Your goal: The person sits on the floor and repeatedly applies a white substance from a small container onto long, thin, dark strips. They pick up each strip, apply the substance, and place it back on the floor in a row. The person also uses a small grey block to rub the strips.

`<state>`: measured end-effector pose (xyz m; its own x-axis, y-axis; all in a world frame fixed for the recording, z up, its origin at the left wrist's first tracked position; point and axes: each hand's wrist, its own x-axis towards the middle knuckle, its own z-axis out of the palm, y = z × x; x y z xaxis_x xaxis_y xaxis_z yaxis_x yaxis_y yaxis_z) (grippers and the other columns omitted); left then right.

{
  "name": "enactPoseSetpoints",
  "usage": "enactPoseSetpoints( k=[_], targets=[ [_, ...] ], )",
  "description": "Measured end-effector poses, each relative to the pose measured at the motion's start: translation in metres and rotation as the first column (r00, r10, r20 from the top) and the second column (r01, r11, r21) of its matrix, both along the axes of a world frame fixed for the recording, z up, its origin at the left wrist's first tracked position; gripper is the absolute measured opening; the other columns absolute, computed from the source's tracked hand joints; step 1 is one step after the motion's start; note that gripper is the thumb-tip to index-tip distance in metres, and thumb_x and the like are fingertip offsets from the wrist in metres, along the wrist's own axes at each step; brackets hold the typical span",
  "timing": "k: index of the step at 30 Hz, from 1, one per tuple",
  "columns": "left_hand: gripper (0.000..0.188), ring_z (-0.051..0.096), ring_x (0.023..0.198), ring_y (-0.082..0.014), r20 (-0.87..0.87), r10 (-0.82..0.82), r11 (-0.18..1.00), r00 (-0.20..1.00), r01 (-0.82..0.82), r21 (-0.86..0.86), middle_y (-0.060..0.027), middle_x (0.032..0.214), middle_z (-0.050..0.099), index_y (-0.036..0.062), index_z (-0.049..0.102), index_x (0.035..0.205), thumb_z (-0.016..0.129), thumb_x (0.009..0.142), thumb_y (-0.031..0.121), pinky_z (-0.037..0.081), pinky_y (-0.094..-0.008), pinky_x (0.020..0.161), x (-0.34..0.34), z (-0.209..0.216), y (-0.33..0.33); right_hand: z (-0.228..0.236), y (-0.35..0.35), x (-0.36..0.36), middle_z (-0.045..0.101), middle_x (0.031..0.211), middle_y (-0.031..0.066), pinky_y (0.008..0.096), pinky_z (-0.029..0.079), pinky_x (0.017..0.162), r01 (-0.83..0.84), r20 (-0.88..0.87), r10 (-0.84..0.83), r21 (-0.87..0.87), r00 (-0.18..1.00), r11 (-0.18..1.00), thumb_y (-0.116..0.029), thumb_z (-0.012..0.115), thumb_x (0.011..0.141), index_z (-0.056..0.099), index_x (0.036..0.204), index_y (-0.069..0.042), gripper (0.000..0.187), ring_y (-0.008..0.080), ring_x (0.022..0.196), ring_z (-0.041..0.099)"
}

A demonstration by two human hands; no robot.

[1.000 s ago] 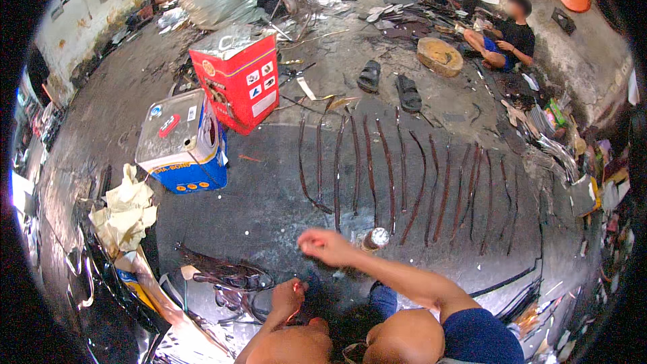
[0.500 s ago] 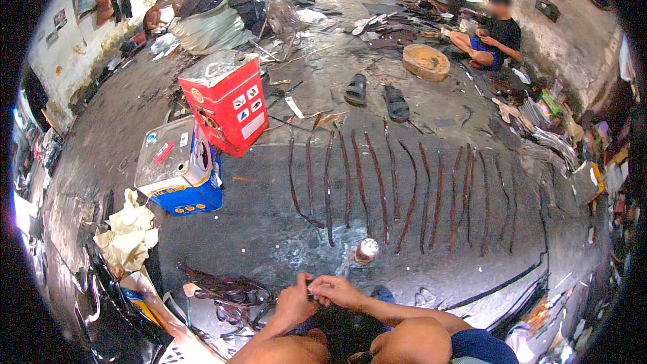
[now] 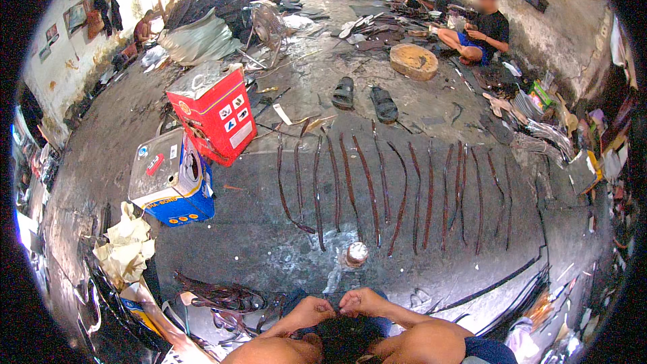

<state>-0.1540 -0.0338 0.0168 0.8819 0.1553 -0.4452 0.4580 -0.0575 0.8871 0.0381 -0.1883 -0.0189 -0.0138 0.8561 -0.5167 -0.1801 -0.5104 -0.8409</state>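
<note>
My left hand [image 3: 314, 313] and my right hand [image 3: 361, 302] are close together above my lap, with a narrow gap between them. The fingertips of both are pinched; whatever they hold, if anything, is too small or dark to make out. In front of me several long, thin, dark brown strips [image 3: 368, 178] lie side by side on a dark floor sheet [image 3: 256, 195]. Between them and my hands stands a small round pot [image 3: 356, 254] with a whitish crust on top. A tangled bundle of brown strips [image 3: 226, 296] rests beside my left forearm.
At the left a red tin [image 3: 214, 114] leans against a blue and white tin [image 3: 178, 189], near crumpled cream paper [image 3: 127, 246]. Black sandals [image 3: 383, 104] and a round wooden block [image 3: 414, 62] lie beyond the strips. A person [image 3: 482, 30] sits at the far right; others are further back.
My hands have drawn apart, from touching each other to a small gap, and sit lower in the view. The whole view has shifted slightly. The strips and pot lie as before.
</note>
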Motion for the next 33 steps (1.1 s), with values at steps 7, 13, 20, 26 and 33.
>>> enactPoseSetpoints(
  k=[7, 13, 20, 26, 33],
  targets=[
    [0.012, 0.065, 0.067, -0.0154, -0.091, 0.101, 0.947, 0.991, -0.068, 0.314, -0.0064, 0.077, 0.072, 0.0060, 0.075, 0.088, 0.065, 0.084, 0.012, 0.052, -0.0325, 0.063, 0.003, -0.013, 0.034, -0.024, -0.037, 0.047, 0.069, 0.081, 0.0042, 0.0284, 0.053, 0.066, 0.189, 0.347, -0.187, 0.030, 0.919, 0.982, -0.018, 0.084, 0.076, 0.067, 0.101, -0.002, 0.034, 0.0151, 0.071, 0.065],
    [0.011, 0.055, 0.046, -0.0132, -0.050, 0.771, 0.628, 0.635, -0.772, -0.098, -0.0054, 0.064, 0.061, 0.0025, 0.063, 0.078, 0.055, 0.086, 0.002, 0.041, -0.0268, 0.041, 0.013, 0.007, 0.087, 0.044, 0.021, 0.063, 0.052, 0.126, 0.0183, 0.0404, 0.052, 0.090, 0.273, 0.825, -0.389, 0.296, 0.411, 0.915, -0.036, 0.091, 0.063, 0.041, 0.140, -0.005, 0.097, 0.0321, 0.108, 0.059],
    [0.023, 0.056, 0.060, -0.0146, -0.023, 0.751, 0.602, 0.660, -0.698, -0.388, -0.0058, 0.072, 0.060, -0.0054, 0.066, 0.103, 0.059, 0.081, -0.005, 0.042, -0.0284, 0.055, 0.082, 0.001, 0.074, 0.032, 0.059, 0.065, 0.060, 0.098, 0.0147, 0.0396, 0.050, 0.081, 0.169, 0.755, -0.492, 0.468, 0.434, 0.867, -0.028, 0.084, 0.070, 0.061, 0.105, -0.004, 0.048, 0.0349, 0.095, 0.062],
    [0.039, 0.063, 0.068, -0.0144, -0.046, 0.701, 0.617, 0.712, -0.637, -0.461, -0.0072, 0.080, 0.063, -0.0068, 0.060, 0.121, 0.059, 0.083, -0.005, 0.050, -0.0268, 0.061, 0.095, -0.007, 0.072, 0.030, 0.063, 0.086, 0.067, 0.103, 0.0110, 0.0347, 0.055, 0.083, 0.653, 0.326, -0.809, 0.478, 0.489, 0.588, -0.014, 0.084, 0.075, 0.052, 0.119, -0.004, 0.055, 0.0213, 0.096, 0.067],
    [0.050, 0.061, 0.067, -0.0148, -0.056, 0.583, 0.515, 0.811, -0.421, -0.747, -0.0066, 0.086, 0.064, -0.0045, 0.051, 0.134, 0.056, 0.084, -0.007, 0.049, -0.0261, 0.059, 0.103, 0.005, 0.055, 0.091, 0.077, 0.056, 0.066, 0.111, 0.0126, 0.0360, 0.058, 0.080, 0.514, 0.259, -0.727, 0.560, 0.636, 0.650, -0.016, 0.086, 0.074, 0.045, 0.124, -0.005, 0.066, 0.0229, 0.101, 0.068]
  ],
)
